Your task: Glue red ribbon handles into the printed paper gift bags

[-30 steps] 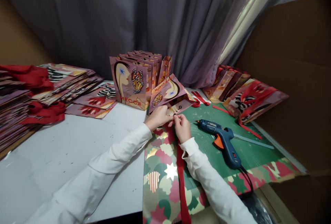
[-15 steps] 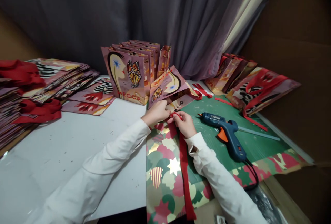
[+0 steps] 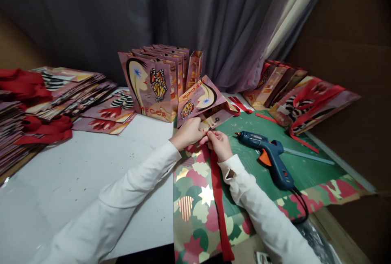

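Note:
A pink paper bag [image 3: 198, 100] with a face and a butterfly on it lies tilted at the centre. My left hand [image 3: 190, 132] is closed at the bag's near edge, its fingertips meeting those of the other hand; what it pinches is too small to tell. Pinched in my right hand [image 3: 219, 144] is the end of a red ribbon [image 3: 218, 199]. The ribbon hangs down over the patterned paper [image 3: 192, 199] toward the front edge. A blue glue gun [image 3: 271, 154] with an orange trigger lies on the green mat [image 3: 247, 162] to the right.
Upright pink bags [image 3: 149, 85] stand in a row behind. More bags with red ribbons [image 3: 308, 97] lean at the back right. Flat bags [image 3: 73, 93] and red ribbon bundles [image 3: 45, 129] are piled on the left of the white table [image 3: 91, 178]. A curtain hangs behind.
My hands have come closer together at the bag's edge, and less of the ribbon's end shows between the fingers. The view has shifted slightly.

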The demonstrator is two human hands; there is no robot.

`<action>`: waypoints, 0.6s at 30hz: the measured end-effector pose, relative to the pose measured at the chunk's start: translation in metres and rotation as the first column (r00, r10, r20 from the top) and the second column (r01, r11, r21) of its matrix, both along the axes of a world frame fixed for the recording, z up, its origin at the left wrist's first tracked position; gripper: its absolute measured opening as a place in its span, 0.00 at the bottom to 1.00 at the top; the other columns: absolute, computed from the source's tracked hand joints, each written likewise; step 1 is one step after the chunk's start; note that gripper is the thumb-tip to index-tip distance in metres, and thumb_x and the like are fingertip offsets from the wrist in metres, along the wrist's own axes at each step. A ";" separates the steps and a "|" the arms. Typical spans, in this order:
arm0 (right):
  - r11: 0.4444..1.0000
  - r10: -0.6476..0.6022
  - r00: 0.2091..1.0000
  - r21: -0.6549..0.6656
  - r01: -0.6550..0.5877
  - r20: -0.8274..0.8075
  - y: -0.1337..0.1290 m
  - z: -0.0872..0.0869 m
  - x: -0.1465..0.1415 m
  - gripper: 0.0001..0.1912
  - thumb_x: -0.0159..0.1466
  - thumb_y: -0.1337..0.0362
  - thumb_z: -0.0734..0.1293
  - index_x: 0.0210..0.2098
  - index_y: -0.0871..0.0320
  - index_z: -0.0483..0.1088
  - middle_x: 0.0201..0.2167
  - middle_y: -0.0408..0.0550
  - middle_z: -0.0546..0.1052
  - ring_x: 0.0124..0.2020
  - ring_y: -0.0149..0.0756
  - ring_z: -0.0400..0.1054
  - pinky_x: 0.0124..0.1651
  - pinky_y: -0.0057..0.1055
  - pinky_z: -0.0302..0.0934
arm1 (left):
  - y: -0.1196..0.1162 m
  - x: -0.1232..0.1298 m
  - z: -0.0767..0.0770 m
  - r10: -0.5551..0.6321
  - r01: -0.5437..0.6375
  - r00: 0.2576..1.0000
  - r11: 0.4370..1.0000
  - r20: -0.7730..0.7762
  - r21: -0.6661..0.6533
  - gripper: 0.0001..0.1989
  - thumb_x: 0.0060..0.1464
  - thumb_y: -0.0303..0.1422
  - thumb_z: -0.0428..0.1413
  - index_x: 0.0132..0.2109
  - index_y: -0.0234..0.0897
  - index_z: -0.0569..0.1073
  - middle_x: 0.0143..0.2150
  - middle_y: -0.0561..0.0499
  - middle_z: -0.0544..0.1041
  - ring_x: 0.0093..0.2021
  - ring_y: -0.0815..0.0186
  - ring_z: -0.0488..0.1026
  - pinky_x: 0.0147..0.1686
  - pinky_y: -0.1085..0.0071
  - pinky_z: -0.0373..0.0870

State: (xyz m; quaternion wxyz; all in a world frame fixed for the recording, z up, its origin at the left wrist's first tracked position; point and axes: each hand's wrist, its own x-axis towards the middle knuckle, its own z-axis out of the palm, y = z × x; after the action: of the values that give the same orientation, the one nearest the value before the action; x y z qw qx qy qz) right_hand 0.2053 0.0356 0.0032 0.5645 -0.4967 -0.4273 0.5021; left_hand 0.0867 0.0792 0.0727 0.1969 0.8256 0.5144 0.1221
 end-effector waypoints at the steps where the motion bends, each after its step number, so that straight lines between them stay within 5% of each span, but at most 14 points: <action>1: 1.000 0.022 1.000 0.001 -0.023 0.003 0.001 -0.001 0.000 0.22 0.50 0.43 0.67 0.28 0.54 0.61 0.16 0.45 0.75 0.11 0.24 0.45 0.16 0.26 0.39 | -0.001 0.000 0.000 0.000 0.000 1.000 1.000 0.000 0.007 0.17 0.54 0.31 0.58 0.51 0.28 0.72 0.46 0.39 0.79 0.45 0.56 0.76 0.40 0.70 0.68; 12: 0.991 0.032 0.976 0.116 -0.058 0.216 -0.002 -0.006 0.004 0.22 0.59 0.42 0.63 0.27 0.56 0.67 0.13 0.41 0.73 0.13 0.27 0.54 0.20 0.26 0.48 | 0.002 -0.002 -0.002 0.013 -0.013 1.000 1.000 -0.005 0.015 0.13 0.55 0.30 0.54 0.46 0.28 0.74 0.42 0.39 0.79 0.44 0.55 0.76 0.39 0.69 0.68; 18: 0.994 -0.088 0.911 0.100 0.052 0.403 -0.005 -0.011 -0.001 0.23 0.64 0.43 0.58 0.25 0.53 0.66 0.13 0.43 0.73 0.15 0.32 0.61 0.21 0.27 0.51 | 0.001 0.000 -0.008 0.018 -0.017 0.999 1.000 0.041 -0.015 0.10 0.55 0.28 0.52 0.44 0.32 0.74 0.43 0.43 0.79 0.45 0.58 0.76 0.39 0.72 0.67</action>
State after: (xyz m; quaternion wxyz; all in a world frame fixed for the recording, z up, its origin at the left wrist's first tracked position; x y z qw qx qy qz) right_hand 0.2046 0.0310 -0.0080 0.5021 -0.5800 -0.5388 0.3483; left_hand 0.0869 0.0805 0.0642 0.2122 0.8170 0.5184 0.1369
